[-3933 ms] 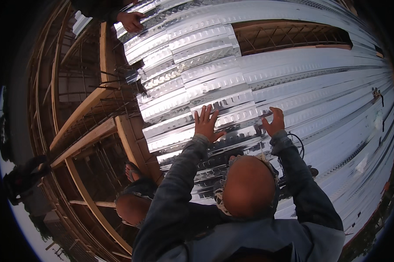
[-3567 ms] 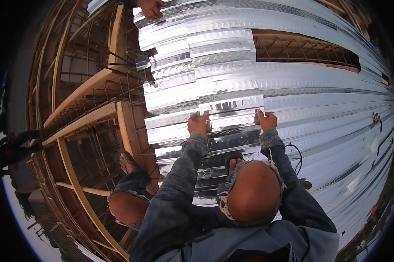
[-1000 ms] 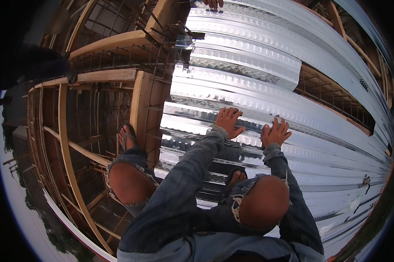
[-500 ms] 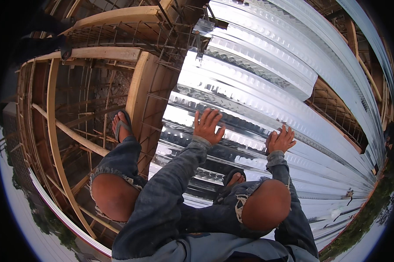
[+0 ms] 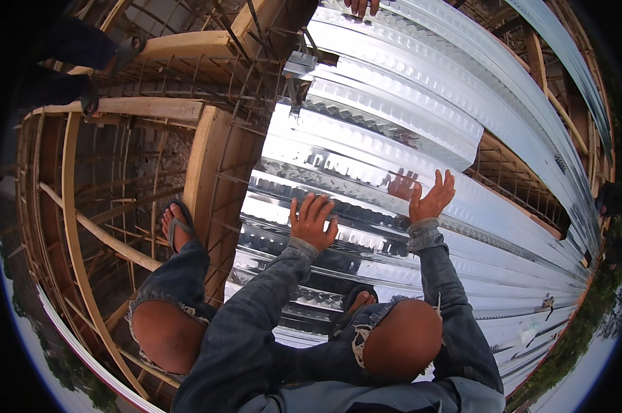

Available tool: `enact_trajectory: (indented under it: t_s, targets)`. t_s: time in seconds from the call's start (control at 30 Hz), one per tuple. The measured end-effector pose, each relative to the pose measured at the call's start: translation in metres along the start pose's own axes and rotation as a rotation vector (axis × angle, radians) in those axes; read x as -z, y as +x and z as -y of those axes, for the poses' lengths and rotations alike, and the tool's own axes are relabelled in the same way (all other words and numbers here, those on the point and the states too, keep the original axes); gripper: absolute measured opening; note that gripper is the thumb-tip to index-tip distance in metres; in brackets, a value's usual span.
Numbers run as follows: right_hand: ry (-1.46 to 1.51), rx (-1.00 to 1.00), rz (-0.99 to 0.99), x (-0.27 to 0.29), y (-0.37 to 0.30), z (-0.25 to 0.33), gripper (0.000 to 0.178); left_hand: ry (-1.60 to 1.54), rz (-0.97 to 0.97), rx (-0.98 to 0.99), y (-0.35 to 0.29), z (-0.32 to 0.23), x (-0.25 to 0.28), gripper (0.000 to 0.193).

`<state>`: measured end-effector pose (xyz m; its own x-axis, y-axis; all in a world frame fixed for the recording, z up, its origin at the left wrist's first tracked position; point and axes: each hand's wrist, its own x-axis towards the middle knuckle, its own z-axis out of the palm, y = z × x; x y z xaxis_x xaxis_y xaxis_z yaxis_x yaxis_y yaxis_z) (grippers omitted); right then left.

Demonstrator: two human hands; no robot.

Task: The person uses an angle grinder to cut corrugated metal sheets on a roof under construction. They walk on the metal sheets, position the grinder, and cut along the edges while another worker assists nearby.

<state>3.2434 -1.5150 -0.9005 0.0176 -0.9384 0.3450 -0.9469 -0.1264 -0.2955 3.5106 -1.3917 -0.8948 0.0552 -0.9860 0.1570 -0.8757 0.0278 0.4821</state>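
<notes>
Shiny ribbed metal decking sheets spread out in front of me. My left hand is over a ridge of the nearest sheet, fingers spread and nothing in them; it appears to rest on the metal. To its right, my right hand is raised off the sheet with its fingers apart, and its reflection shows in the metal beside it. Another person's hand touches the decking at the far edge of the view.
A beam cage of steel rebar runs along the decking's left edge, beside timber formwork. My left sandalled foot stands there, over a deep framed gap. Another person's legs are at far left. An opening with rebar lies at right.
My right hand has lifted off the metal and moved forward, its fingers spreading. My left hand stays over the sheet. Another person's hand has come into view at the far edge.
</notes>
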Motion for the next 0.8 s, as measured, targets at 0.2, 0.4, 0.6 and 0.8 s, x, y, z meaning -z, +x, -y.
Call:
enact_trajectory:
  t_s: [0.2, 0.4, 0.6, 0.8]
  targets:
    - [-0.181, 0.375, -0.013, -0.077, 0.135, 0.016, 0.049, 0.002, 0.006, 0.033, 0.004, -0.005, 0.000, 0.035]
    - [-0.155, 0.397, -0.011, -0.092, 0.150, -0.004, 0.046, 0.028, 0.004, 0.015, 0.008, -0.003, 0.001, 0.035]
    - [0.089, 0.370, -0.250, -0.082, 0.123, 0.024, 0.036, 0.019, 0.014, 0.032, 0.007, -0.003, 0.003, 0.036]
    - [-0.081, 0.401, -0.060, -0.107, 0.139, 0.024, 0.038, 0.037, 0.036, 0.019, 0.011, 0.005, -0.001, 0.036]
